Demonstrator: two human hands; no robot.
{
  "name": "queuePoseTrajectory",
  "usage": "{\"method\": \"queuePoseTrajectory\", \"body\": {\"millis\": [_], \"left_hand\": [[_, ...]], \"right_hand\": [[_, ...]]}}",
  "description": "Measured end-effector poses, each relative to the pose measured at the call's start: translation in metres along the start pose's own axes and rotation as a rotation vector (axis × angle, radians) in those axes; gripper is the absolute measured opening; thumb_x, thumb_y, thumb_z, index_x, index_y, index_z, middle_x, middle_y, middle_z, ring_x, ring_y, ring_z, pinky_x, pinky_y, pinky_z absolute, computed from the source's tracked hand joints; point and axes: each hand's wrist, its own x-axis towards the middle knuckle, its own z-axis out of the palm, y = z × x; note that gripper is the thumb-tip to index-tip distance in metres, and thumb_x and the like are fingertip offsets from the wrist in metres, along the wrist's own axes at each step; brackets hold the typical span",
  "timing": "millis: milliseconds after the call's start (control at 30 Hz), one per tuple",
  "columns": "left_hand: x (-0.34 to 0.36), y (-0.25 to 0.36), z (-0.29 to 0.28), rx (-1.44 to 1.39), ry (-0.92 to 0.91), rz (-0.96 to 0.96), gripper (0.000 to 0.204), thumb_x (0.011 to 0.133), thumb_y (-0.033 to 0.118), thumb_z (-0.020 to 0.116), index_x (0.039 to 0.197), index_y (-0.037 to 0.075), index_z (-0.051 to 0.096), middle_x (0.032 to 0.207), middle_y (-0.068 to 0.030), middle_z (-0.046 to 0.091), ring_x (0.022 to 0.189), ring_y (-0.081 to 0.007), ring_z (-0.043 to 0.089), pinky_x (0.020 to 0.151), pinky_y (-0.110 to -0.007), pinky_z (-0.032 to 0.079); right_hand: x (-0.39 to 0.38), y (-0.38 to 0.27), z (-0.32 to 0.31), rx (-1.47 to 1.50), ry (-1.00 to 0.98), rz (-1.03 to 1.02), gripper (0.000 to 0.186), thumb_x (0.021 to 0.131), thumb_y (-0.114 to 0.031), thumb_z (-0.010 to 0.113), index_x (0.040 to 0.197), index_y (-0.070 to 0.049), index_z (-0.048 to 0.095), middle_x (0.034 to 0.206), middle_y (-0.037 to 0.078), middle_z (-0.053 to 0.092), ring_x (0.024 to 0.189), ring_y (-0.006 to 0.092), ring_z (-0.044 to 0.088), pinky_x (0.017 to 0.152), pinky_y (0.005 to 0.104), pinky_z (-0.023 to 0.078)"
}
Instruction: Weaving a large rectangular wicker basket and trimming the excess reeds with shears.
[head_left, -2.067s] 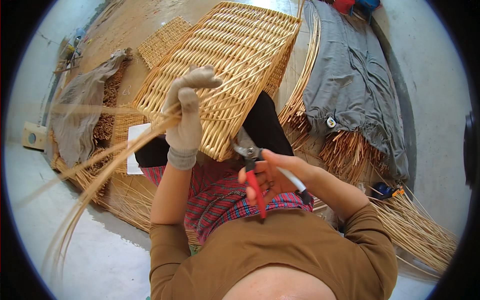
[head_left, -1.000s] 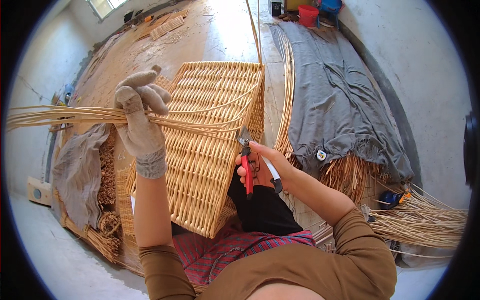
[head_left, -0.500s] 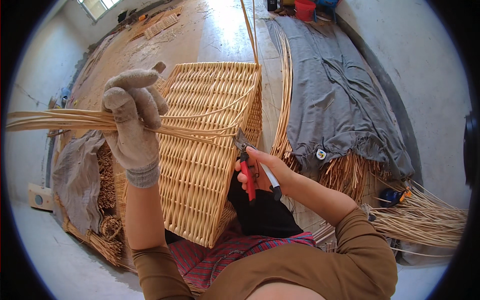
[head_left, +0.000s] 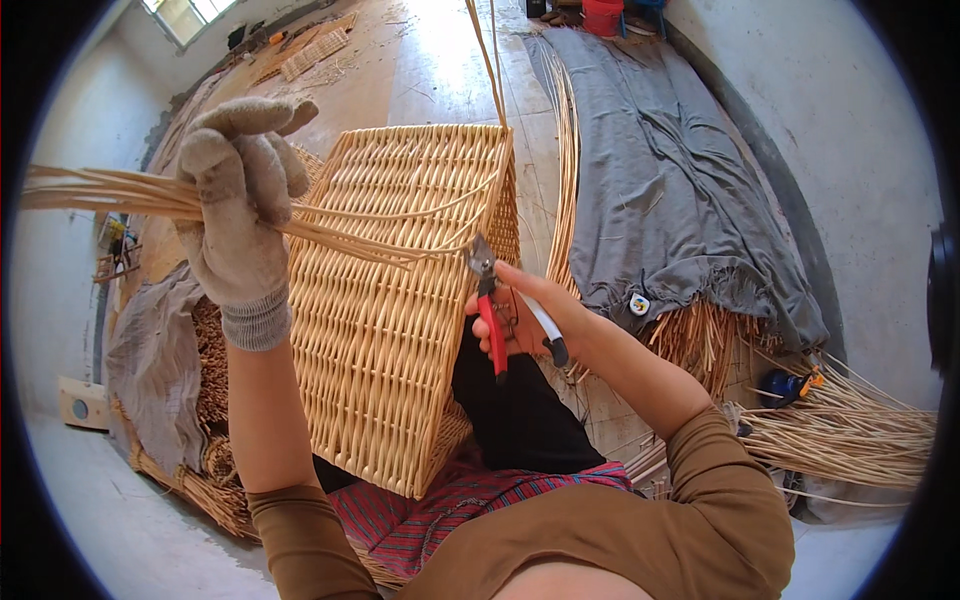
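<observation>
My left hand (head_left: 238, 205), in a pale work glove, is closed round a bundle of thin wicker rods (head_left: 120, 192). The rods stick out to the left, and their other ends run right across the side of a woven wicker basket (head_left: 375, 350). The basket rests tilted against my lap. My right hand (head_left: 540, 300) is bare and grips pruning shears (head_left: 487, 305) with one red and one white handle. Their handles are spread, and the blades point up at the basket's right edge, by one rod. Most other rod ends lie loose just left of the blades.
To the right a grey cloth (head_left: 670, 180) covers stacked rods; more loose rods (head_left: 840, 440) lie near a dark blue object (head_left: 782, 388). Bundled sticks sit under a grey cloth (head_left: 150, 350) at left. Long rods (head_left: 487, 60) rise beyond the basket's far corner. A red bucket (head_left: 602, 17) stands far back.
My left hand has moved left and up with the rods, drawing several rod ends away from the basket's right edge. The shears have risen slightly, and the basket has shifted a little left.
</observation>
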Motion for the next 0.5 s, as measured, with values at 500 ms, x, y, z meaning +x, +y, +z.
{"method": "queuePoseTrajectory", "body": {"millis": [500], "left_hand": [[0.043, -0.006, 0.002, 0.165, 0.055, -0.097, 0.048, 0.105, 0.040, 0.038, 0.109, -0.002, 0.061, 0.055, 0.0051, 0.036, 0.052, -0.0099, 0.036, 0.087, -0.044, 0.052]], "right_hand": [[-0.007, -0.025, -0.024, -0.048, -0.131, -0.060, 0.059, 0.100, -0.056, 0.038, 0.118, -0.003, 0.056, 0.095, 0.010, 0.066, 0.092, 0.0252, 0.065, 0.084, 0.0428, 0.053]]}}
